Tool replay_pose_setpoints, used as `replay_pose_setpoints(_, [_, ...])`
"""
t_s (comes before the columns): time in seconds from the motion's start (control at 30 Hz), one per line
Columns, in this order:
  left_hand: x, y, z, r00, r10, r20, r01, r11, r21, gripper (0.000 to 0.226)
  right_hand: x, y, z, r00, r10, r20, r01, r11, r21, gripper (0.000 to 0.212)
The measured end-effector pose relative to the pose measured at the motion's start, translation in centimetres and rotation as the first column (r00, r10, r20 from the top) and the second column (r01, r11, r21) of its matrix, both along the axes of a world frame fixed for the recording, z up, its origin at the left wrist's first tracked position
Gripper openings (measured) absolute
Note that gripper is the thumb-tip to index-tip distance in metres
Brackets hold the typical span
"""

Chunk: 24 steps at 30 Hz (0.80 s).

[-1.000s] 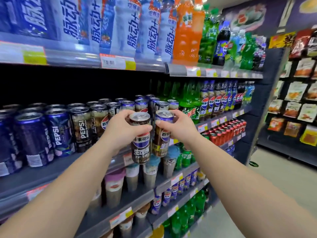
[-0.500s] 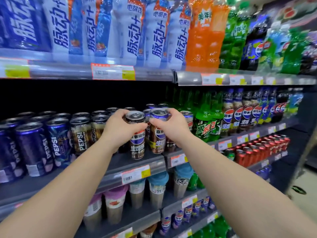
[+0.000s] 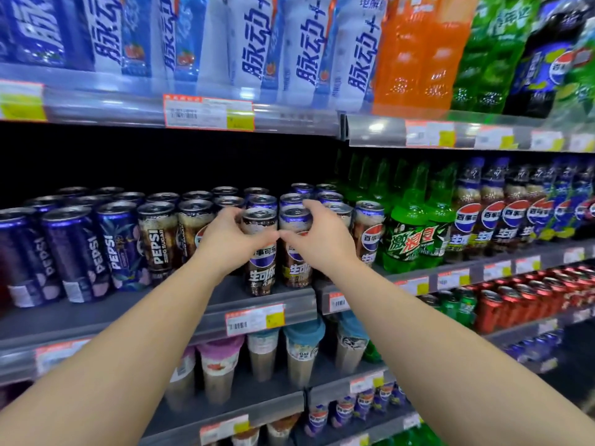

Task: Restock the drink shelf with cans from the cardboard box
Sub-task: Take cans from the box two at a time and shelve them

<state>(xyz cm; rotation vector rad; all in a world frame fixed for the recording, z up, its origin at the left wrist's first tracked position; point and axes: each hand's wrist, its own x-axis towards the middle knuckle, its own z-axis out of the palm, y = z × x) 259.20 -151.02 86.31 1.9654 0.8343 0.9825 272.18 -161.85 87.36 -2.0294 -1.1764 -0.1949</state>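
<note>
Brown-and-purple cans stand at the front edge of the middle shelf (image 3: pixel 193 312), one in each hand. The left hand (image 3: pixel 225 241) curls round the left can (image 3: pixel 261 252); its grip is pinching the can's upper body, thumb across the front, fingers hidden behind. The right hand (image 3: pixel 322 243) wraps the right can (image 3: pixel 294 249) the same way, thumb tip meeting the left thumb between the two cans. Both cans are upright and touching side by side; their bases appear to rest on the shelf, though the lower edge is hard to read against the shelf lip. Behind them stand rows of like cans (image 3: pixel 291 201), their sides mostly covered. Left of the hands, dark Pepsi cans (image 3: pixel 157 239) fill the same shelf, the outermost cut off by the frame. Green bottles (image 3: pixel 409 233) stand to the right. Price tag (image 3: pixel 254 318) print is too blurred to read. Upper shelf bottles (image 3: pixel 306 53) are cropped at the top. Cups (image 3: pixel 299 352) on the lower shelf are partly hidden by the forearms.
</note>
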Motion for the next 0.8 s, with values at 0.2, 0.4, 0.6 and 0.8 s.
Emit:
replay_pose_setpoints(0.2, [-0.3, -0.5, -0.4, 0.998, 0.049, -0.038, -0.049, 0.999, -0.005, 0.083, -0.1, -0.7, -0.2, 0.982, -0.057, 0.178, 0.069, 0.996, -0.057, 0.062])
replay_pose_setpoints(0.4, [-1.1, -1.4, 0.2, 0.994, 0.108, -0.007, -0.108, 0.994, 0.021, 0.084, -0.9, -1.1, 0.2, 0.977, -0.022, 0.211, 0.005, 0.997, 0.079, 0.057])
replay_pose_setpoints(0.6, [-4.2, -2.4, 0.7, 0.980, 0.199, -0.015, -0.197, 0.976, 0.090, 0.078, -3.9, -0.2, 0.1, 0.933, -0.003, 0.360, -0.035, 0.995, 0.097, 0.057])
replay_pose_setpoints(0.8, [-11.3, -2.3, -0.5, 0.889, 0.396, -0.231, -0.323, 0.899, 0.296, 0.071, -9.2, 1.8, -1.3, 0.901, 0.144, 0.409, -0.147, 0.989, -0.024, 0.058])
